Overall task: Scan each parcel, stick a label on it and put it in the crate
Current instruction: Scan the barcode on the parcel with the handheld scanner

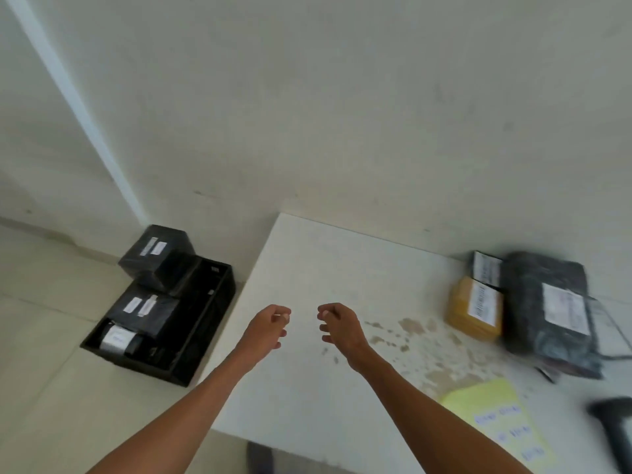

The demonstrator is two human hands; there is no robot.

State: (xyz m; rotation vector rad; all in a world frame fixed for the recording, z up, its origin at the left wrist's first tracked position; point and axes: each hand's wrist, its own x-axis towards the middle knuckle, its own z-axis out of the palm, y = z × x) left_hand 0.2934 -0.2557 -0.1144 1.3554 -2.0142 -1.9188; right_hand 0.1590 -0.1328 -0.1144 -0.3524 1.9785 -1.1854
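My left hand point(268, 326) and my right hand point(338, 326) hover side by side over the white table point(328, 268), fingers curled and apart, holding nothing. A black crate point(208, 323) stands on the floor left of the table. It holds several black-wrapped parcels with white labels, the top one point(157, 256) stacked high. On the table's right side lie a yellow parcel point(473, 307), a small dark parcel point(487, 270) behind it, and a large grey-black bag parcel point(550, 313), each with a white label. A yellow label sheet point(499, 422) lies near the front right. A dark scanner point(612, 415) shows at the right edge.
The table stands against a pale wall point(342, 97). Tiled floor point(51, 336) stretches to the left around the crate. The table's surface has brown worn patches point(410, 326) right of my hands.
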